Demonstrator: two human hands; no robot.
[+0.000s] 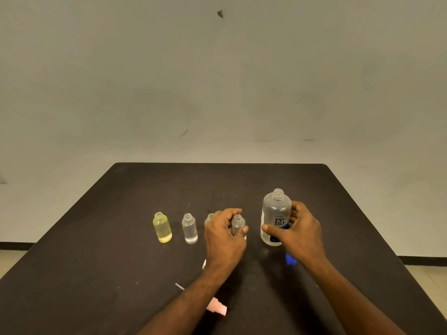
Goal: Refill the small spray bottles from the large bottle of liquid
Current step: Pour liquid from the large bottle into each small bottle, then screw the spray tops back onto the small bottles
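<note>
Several small uncapped bottles stand in a row on the dark table [121, 213]: a yellow one [162, 228], a clear one [189, 229], one mostly hidden behind my left hand [210, 216], and a clear one [238, 223] which my left hand [225, 234] grips with thumb and fingers. The large clear bottle [275, 213] with a "renu" label stands upright and uncapped to the right. My right hand [297, 232] wraps around its lower body, thumb across the front.
A blue cap [290, 258] lies by my right wrist. A pink spray head [217, 307] lies under my left forearm, with a thin white tube [179, 286] and another white piece [204, 264] nearby. The wall rises behind the table's far edge.
</note>
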